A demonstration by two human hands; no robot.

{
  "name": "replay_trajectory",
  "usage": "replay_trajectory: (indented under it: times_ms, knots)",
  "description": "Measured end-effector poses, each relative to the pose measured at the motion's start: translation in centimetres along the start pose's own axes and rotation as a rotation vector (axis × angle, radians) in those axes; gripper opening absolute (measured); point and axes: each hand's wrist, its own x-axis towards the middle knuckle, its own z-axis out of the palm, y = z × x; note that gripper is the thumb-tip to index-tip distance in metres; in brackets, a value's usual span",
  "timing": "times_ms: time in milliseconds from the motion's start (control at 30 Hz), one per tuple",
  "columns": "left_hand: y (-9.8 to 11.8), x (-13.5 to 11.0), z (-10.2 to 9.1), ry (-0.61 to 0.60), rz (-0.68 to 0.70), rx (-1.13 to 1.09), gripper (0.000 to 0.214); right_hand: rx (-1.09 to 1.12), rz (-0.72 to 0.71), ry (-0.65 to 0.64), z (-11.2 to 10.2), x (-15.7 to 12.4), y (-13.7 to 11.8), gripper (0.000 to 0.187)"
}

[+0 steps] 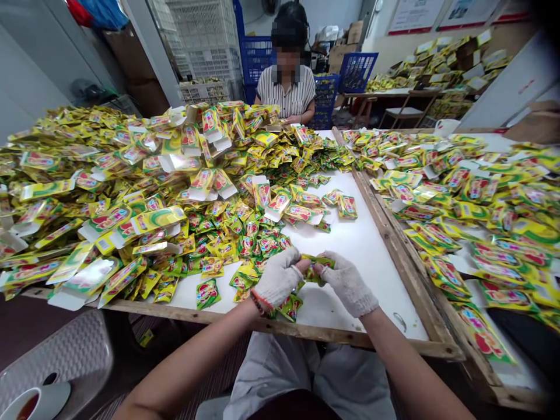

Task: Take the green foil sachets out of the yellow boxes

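Note:
Both of my hands wear white knit gloves with bare fingertips. My left hand and my right hand meet above the front of the white tabletop. Between them, yellow-green sachets are pinched from either side; their exact number is hidden by the fingers. Loose sachets lie to the left of my left hand, and a few more are beneath it. Farther up the table lie several small yellow cartons, some with their white end flaps open.
A large heap of cartons and sachets covers the left side. A wooden rail divides off the right table section, piled with filled cartons. Across the table sits another person. A cup stands on a chair at lower left.

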Motion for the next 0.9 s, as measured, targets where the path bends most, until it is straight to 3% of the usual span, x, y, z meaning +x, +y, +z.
replay_trajectory:
  times_ms: [100,167,233,333,400,533,600,700,900]
  knots:
    - [0.0,4.6,0.2,0.055,0.157,0.444,0.013,0.000,0.068,0.209,-1.9,0.9,1.4,0.037]
    - [-0.1,8.2,0.1,0.073,0.223,0.775,0.027,0.045,0.093,0.290,-2.8,1.3,2.2,0.041]
    - [-0.1,11.5,0.0,-0.004,0.246,1.040,0.042,0.090,0.095,0.338,-3.2,1.6,2.6,0.044]
    - [-0.1,15.0,-0.2,-0.122,0.233,1.206,0.050,0.144,0.110,0.360,-3.1,1.7,2.6,0.048]
    - [0.0,16.0,-0.2,-0.148,0.211,1.232,0.047,0.177,0.131,0.366,-3.0,1.7,2.3,0.048]
    - [0.4,14.6,0.0,-0.179,0.178,1.280,0.055,0.192,0.116,0.402,-3.2,1.6,1.5,0.045]
    - [0.7,12.4,0.1,-0.164,0.204,1.266,0.059,0.200,0.086,0.443,-3.3,1.4,1.2,0.045]
    - [1.2,8.4,0.2,-0.176,0.279,1.187,0.048,0.193,0.034,0.478,-3.5,1.1,1.0,0.044]
    - [1.6,2.5,0.1,-0.159,0.266,0.938,0.044,-0.063,-0.060,0.357,-3.0,0.4,2.1,0.034]
